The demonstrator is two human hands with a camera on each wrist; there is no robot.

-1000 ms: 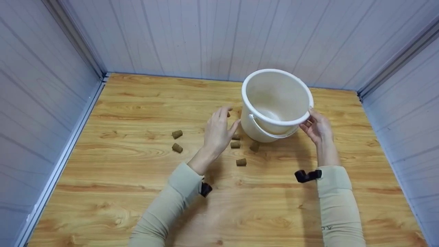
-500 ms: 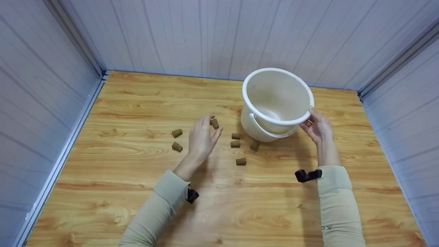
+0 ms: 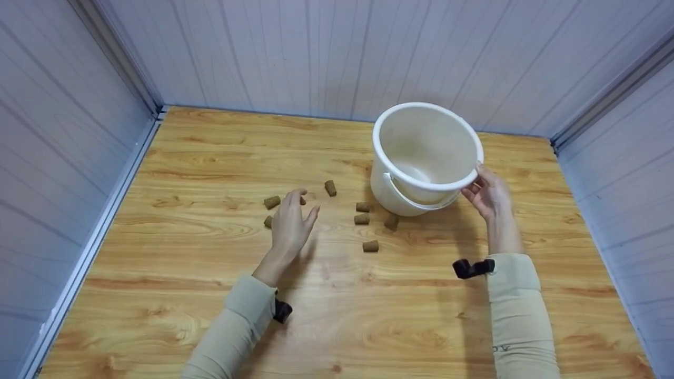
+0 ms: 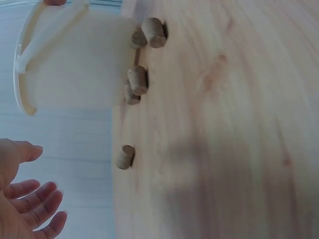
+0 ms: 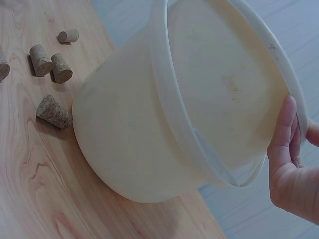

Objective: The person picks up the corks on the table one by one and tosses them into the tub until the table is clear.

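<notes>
My left hand (image 3: pixel 289 226) hovers over the table beside two corks, the farther cork (image 3: pixel 271 202) and a nearer cork (image 3: pixel 268 221) that it partly covers. In the left wrist view, the left hand (image 4: pixel 25 199) has loosely bent fingers and no object visible in it. A small brown patch by its fingertips in the head view is too hidden to tell. My right hand (image 3: pixel 489 202) grips the rim of a white bucket (image 3: pixel 400 192), which stands upright with its handle hanging in front. In the right wrist view, the fingers (image 5: pixel 284 129) hold that rim.
Several corks lie about: one cork (image 3: pixel 330 188) alone mid-table, two corks (image 3: pixel 362 219) close together, another cork (image 3: pixel 391 222) by the bucket's base and a cork (image 3: pixel 370 246) nearer me. White panel walls (image 3: pixel 295 58) enclose the wooden table (image 3: pixel 337 316).
My left hand has moved left, away from the bucket, uncovering the mid-table cork and partly covering one left-hand cork. The right hand and bucket stay in place.
</notes>
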